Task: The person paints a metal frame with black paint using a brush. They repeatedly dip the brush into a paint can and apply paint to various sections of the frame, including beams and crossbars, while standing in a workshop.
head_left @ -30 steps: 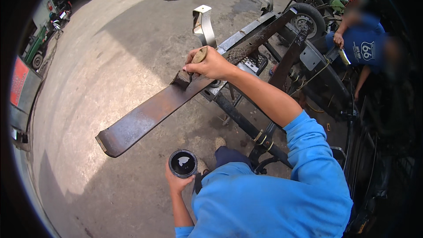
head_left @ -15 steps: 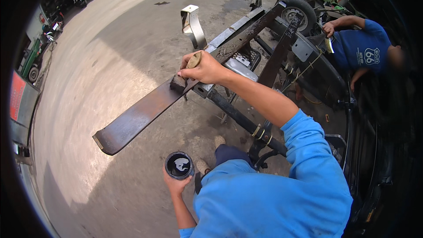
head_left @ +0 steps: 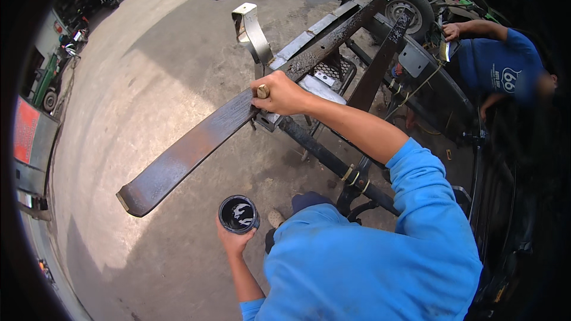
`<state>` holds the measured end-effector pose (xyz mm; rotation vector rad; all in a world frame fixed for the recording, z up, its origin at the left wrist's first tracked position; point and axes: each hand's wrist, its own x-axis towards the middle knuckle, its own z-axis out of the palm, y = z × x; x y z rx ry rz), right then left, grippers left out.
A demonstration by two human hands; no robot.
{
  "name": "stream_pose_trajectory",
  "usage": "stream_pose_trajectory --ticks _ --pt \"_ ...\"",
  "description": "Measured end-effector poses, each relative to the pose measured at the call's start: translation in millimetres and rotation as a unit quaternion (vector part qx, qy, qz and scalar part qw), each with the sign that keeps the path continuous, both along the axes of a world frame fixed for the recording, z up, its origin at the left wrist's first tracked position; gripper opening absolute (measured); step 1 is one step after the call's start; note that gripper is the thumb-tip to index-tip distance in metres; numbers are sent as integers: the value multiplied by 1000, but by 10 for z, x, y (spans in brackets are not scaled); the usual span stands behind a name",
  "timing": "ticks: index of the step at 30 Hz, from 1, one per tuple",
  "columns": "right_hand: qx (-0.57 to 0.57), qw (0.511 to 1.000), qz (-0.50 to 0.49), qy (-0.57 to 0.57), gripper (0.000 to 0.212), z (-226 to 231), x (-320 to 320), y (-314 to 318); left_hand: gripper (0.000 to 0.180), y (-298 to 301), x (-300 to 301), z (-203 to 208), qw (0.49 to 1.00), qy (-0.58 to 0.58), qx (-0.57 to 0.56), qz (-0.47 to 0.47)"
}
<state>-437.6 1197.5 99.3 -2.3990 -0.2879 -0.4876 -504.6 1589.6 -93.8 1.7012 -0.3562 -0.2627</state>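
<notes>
My right hand (head_left: 286, 93) is closed around the wooden handle of a brush (head_left: 263, 91). Its bristles are mostly hidden behind my fingers, close to the surface of a long flat metal beam (head_left: 178, 150). Dark streaks cover the beam near the brush; toward its lower left end the metal is grey and rusty brown. Low in front of me, my left hand (head_left: 237, 240) grips a small round can (head_left: 256, 224) from below and the side. Black, shiny liquid that looks like paint fills part of it, with bright reflections on top.
The beam belongs to a metal frame with a dark tube (head_left: 315, 150) and a bent bracket (head_left: 254, 32) standing up. A wheel (head_left: 410, 12) lies beyond. At the right another person (head_left: 505, 62) in a dark blue shirt holds a brush-like tool. Concrete floor (head_left: 119, 142) spreads left.
My right hand has shifted slightly right with the brush, toward the frame, and darker streaks now show on the beam there. The can has moved slightly left and up in view.
</notes>
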Motion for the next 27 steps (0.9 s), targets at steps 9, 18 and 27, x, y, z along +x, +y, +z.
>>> stream_pose_trajectory --ticks 9,18,27 --pt "56 973 -207 82 14 28 -197 -816 103 -282 -82 172 1000 -26 8 16" --pt "300 951 70 15 18 -251 -399 -29 103 -404 -140 277 998 -37 31 36" --pt "41 997 -60 24 16 136 129 -74 101 -588 -255 529 987 -72 85 115"
